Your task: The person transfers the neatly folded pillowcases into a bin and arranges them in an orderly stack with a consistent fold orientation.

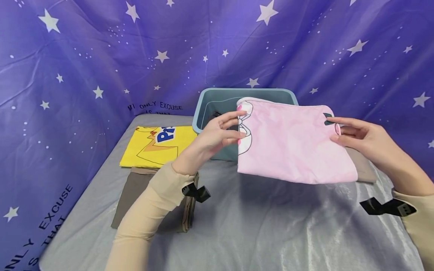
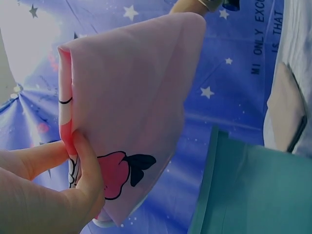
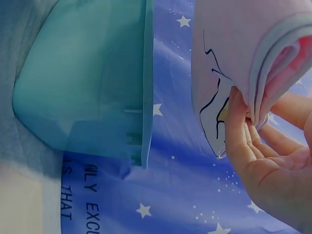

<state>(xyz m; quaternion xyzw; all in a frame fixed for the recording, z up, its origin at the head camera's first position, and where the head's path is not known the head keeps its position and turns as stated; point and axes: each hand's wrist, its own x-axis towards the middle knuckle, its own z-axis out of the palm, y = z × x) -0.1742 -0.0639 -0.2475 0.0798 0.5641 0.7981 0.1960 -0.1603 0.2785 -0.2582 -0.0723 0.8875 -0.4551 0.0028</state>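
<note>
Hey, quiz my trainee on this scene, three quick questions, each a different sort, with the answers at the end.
1. Short answer: How is the pink cloth being held?

2. True or false: The yellow cloth lies on the table, outside the teal bin.

3. Multiple choice: Which lies nearest the bottom edge of the head view?
(a) the yellow cloth
(b) the brown cloth
(c) the teal bin

Key:
1. Raised off the table, pinched by the left hand at one side and the right hand at the other.
2. True.
3. b
</note>
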